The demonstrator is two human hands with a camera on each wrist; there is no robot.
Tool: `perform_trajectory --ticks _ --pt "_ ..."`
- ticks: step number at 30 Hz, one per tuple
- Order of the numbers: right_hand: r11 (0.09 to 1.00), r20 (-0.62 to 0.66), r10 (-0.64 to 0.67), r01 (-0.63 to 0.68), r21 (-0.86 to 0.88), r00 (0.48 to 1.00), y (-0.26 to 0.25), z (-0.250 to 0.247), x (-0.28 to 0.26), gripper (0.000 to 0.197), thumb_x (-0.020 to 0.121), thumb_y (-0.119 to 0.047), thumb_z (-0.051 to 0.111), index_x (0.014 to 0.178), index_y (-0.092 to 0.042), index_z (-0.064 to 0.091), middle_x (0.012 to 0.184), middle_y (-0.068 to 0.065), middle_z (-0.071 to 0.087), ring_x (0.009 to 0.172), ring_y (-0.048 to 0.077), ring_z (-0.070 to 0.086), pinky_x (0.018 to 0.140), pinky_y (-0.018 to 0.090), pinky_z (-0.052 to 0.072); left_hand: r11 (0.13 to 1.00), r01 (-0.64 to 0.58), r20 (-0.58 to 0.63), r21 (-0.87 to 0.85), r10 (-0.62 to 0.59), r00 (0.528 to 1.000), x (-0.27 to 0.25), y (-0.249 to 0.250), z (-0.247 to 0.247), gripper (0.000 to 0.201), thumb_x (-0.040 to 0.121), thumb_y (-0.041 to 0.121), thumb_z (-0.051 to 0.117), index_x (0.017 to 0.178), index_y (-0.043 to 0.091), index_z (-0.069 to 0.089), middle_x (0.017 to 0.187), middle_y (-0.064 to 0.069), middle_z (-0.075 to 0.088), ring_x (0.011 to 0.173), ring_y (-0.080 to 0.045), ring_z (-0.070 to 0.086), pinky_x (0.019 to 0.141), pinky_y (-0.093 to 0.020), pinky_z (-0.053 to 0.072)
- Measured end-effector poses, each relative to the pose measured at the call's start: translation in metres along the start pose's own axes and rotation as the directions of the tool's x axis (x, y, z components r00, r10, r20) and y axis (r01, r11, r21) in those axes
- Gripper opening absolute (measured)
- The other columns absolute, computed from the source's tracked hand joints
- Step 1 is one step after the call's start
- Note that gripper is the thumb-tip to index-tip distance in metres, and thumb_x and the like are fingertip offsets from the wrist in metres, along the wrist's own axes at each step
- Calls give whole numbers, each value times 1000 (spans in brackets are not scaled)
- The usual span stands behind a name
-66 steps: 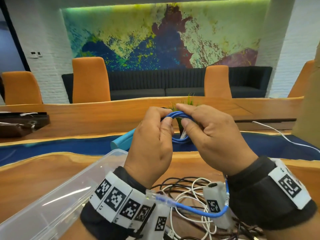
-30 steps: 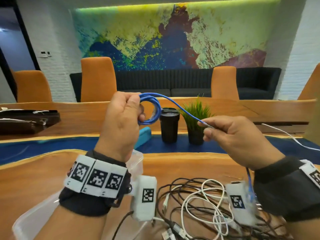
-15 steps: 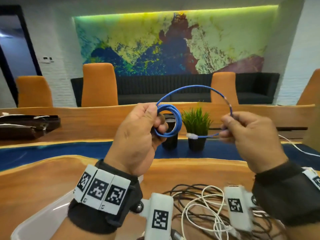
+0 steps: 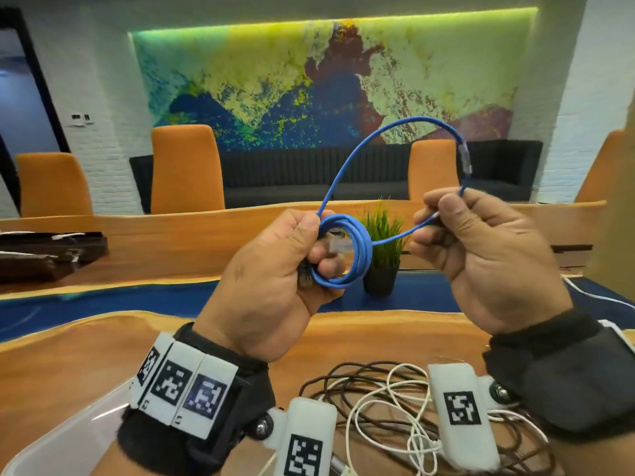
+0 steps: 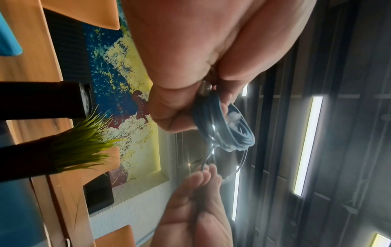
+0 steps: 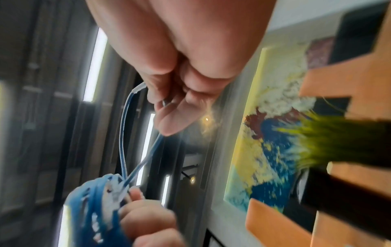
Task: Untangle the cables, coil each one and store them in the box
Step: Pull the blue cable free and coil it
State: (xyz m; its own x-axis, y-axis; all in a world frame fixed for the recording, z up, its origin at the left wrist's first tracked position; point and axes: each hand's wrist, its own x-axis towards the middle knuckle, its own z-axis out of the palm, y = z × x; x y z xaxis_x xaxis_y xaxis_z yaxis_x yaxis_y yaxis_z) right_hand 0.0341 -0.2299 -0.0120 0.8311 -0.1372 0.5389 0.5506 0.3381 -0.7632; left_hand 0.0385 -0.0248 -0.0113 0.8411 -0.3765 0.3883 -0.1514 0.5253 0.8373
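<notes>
A thin blue cable point(image 4: 360, 255) is wound into a small coil that my left hand point(image 4: 295, 259) grips at chest height. Its free end arcs up in a wide loop point(image 4: 405, 125) and comes down into my right hand point(image 4: 443, 218), which pinches it between thumb and fingers. A clear plug shows inside the coil. The same coil point(image 5: 224, 127) appears in the left wrist view and, blurred, in the right wrist view point(image 6: 95, 200). A tangle of dark and white cables point(image 4: 388, 407) lies on the table below my wrists. The clear plastic box point(image 4: 65, 441) sits at the lower left.
A wooden table point(image 4: 68, 355) with a blue strip runs in front of me. A small potted plant point(image 4: 381, 249) stands behind the coil. Dark cases point(image 4: 48, 252) lie at the far left. Orange chairs point(image 4: 185, 170) and a dark sofa line the far wall.
The free end of the blue cable has swung up into a larger loop. My right hand has come closer to the coil, which has gained turns in my left hand.
</notes>
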Motion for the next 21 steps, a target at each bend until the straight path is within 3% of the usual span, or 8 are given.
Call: perform_trajectory --ticks 2,4,7,9,11,13,17,21 --pt "980 85 157 -166 108 984 8 9 -6 22 89 -19 53 92 -9 71 79 9 68 62 13 62 54 23 55 1000 4 18 24 -5 1000 0 -5 2 20 91 30 46 93 13 58 65 1 46 56 -10 44 62 -31 36" --pt "932 211 312 -342 124 926 18 19 -13 27 90 -22 54 103 -5 71 88 12 67 70 19 58 46 20 46 998 -17 10 67 16 1000 0 -11 3 22 87 29 48 96 11 58 64 1 49 58 -11 46 65 -31 40" --pt "863 334 435 -493 109 836 30 23 -18 45 94 -33 52 127 -2 58 108 14 58 86 20 49 52 24 34 978 -124 3 166 125 992 3 -17 -2 15 94 24 53 98 11 58 64 1 51 63 -13 51 65 -27 50" --pt "827 392 471 -550 115 790 31 22 -20 43 92 -42 54 119 -10 64 107 7 56 85 17 45 57 28 33 944 -213 27 252 213 977 5 -21 -5 15 97 21 49 102 10 57 67 1 54 65 -12 56 67 -26 54" --pt "836 432 479 -547 41 764 28 23 -22 34 82 -44 68 101 -17 68 98 -1 60 85 16 48 61 30 36 893 -261 49 366 262 964 5 -25 -7 19 96 23 44 103 11 56 68 3 55 65 -12 56 65 -27 52" --pt "849 397 516 -514 -120 759 26 26 -25 24 74 -29 77 93 -20 67 95 1 62 84 17 55 63 32 46 822 -294 65 488 302 951 5 -29 -8 19 96 27 43 104 17 58 70 4 58 67 -14 58 64 -29 52" --pt "835 293 549 -530 -149 783 27 38 -27 22 89 1 64 106 -12 57 90 15 59 69 22 65 52 27 55 808 -307 21 502 344 939 5 -35 -8 17 95 28 45 103 18 58 71 6 63 69 -13 62 64 -33 56" --pt "844 278 516 -424 -330 811 23 31 -25 26 92 -1 61 112 -17 59 75 14 65 56 20 60 49 27 52 771 -336 -98 540 455 885 11 -23 -22 17 96 28 45 101 18 58 71 6 58 70 -13 54 72 -34 48"
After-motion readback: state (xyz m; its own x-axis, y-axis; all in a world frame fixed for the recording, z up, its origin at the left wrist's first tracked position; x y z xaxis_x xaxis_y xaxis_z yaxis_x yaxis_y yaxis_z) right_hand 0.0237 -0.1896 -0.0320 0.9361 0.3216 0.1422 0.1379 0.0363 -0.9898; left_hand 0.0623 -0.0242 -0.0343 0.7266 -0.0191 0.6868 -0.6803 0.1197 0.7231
